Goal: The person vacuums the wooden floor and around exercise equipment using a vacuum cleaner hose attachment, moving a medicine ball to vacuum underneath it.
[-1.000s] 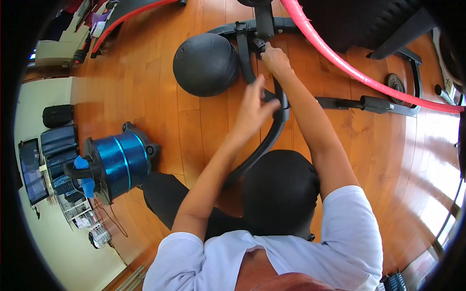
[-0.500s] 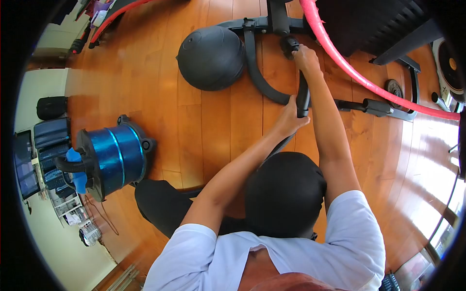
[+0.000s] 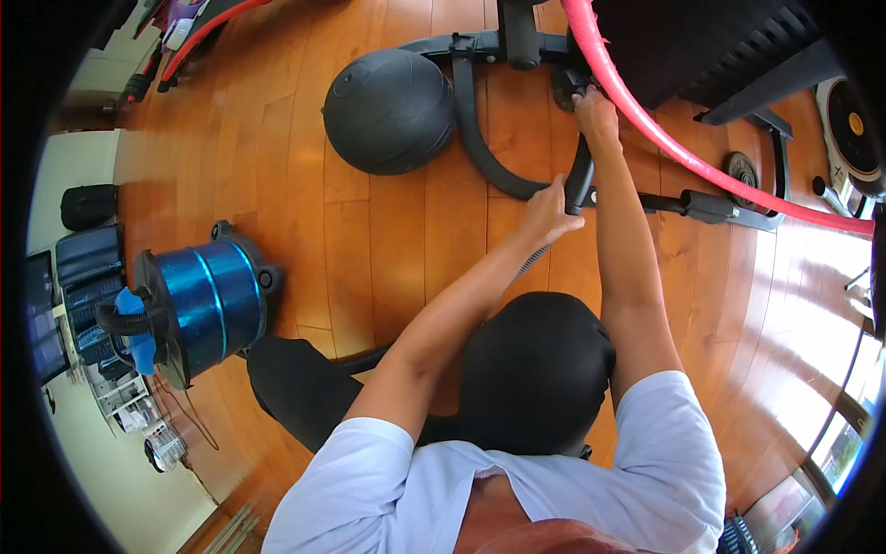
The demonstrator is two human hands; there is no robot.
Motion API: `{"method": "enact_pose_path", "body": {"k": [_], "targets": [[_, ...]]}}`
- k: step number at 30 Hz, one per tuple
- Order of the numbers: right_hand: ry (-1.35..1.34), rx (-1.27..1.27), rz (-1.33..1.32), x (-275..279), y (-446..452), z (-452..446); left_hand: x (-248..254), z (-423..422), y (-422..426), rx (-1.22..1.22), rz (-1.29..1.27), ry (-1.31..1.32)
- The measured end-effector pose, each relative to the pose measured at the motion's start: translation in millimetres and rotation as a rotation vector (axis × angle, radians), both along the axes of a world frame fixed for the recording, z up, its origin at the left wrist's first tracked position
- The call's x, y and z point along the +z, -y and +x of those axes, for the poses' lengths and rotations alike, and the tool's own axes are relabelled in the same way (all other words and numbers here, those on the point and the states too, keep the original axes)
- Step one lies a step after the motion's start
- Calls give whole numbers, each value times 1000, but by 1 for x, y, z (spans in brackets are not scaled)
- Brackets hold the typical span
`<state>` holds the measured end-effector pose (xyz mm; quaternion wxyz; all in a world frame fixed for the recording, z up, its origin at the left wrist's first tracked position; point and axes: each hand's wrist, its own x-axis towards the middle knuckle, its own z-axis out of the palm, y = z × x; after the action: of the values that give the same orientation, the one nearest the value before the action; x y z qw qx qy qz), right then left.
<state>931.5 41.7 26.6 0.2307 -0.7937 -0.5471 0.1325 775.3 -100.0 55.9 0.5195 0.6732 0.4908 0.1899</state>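
At the upper centre of the frame, the person's left hand (image 3: 551, 216) and right hand (image 3: 599, 120) grip a black vacuum wand (image 3: 580, 177), the blue canister (image 3: 210, 303) standing centre left.

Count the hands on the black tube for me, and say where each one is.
2: the right hand grips the black tube toward its far end, and the left hand is at its near end. No other hands are visible.
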Motion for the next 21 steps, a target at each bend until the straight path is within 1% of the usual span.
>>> {"method": "enact_pose_path", "body": {"k": [1,3,5,8,9,11,12,14,16,18,19,21], "targets": [[-47,-26,-41,3,0,-5,-5,-8,-2,-6,3,-14],[-138,-75,-117,10,-6,-16,11,-30,-11,-25,-8,-34],[-114,12,-154,14,-8,-33,20,-48,-11,-14,34,-55],[-140,61,-231,40,6,-71,20,-55,12,101,-42,-44],[-163,52,-239,38,6,-73,22,-53,15,105,-71,-44],[-208,77,-239,43,9,-60,23,-37,13,77,-4,-62],[-230,91,-239,41,10,-49,22,-28,11,65,30,-71],[-103,69,-162,7,1,-18,20,-17,2,-39,8,-101],[-93,25,-173,20,11,3,19,-13,-6,-118,5,-120],[-51,-22,-93,7,9,6,19,-14,-11,-174,23,-134],[-34,-48,-51,-2,4,4,19,-19,-12,-141,53,-117],[-77,12,-84,-11,-13,-9,21,-37,-13,-86,106,-82]]}}
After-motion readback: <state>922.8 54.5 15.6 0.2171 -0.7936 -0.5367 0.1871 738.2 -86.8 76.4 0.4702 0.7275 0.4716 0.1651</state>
